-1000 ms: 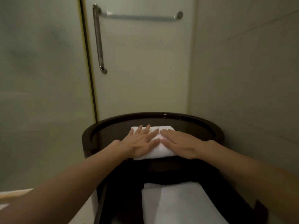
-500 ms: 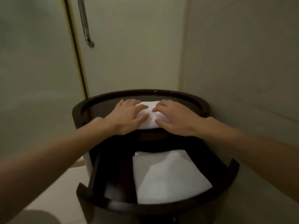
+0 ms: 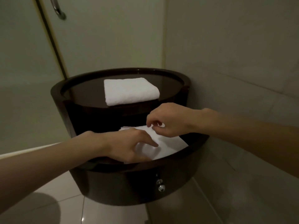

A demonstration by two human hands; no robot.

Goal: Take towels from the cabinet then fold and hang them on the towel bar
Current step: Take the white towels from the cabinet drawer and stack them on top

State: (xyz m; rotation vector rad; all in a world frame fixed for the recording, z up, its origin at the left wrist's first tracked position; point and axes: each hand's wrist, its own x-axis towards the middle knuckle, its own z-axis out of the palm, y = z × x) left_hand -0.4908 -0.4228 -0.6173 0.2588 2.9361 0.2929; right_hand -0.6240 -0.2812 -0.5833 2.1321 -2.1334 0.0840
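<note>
A folded white towel (image 3: pixel 131 91) lies on top of the dark round cabinet (image 3: pixel 59 94), with neither hand on it. Below it the cabinet's drawer (image 3: pixel 145 183) stands pulled out, and a second white towel (image 3: pixel 169 143) lies inside. My left hand (image 3: pixel 131 146) reaches into the drawer from the left and grips this towel's near part, the thumb underneath. My right hand (image 3: pixel 168 122) comes in from the right and pinches the same towel at its far edge. Much of the drawer towel is hidden under my hands.
A metal door handle (image 3: pixel 59 11) hangs on the glass door at the upper left. A tiled wall runs close along the cabinet's right side. The drawer front carries a small shiny knob (image 3: pixel 161 188). Pale floor tiles (image 3: pixel 100 212) lie below.
Both hands have left the folded towel on the cabinet top and dropped into the open drawer, taking hold of the second towel. The view has tilted downward.
</note>
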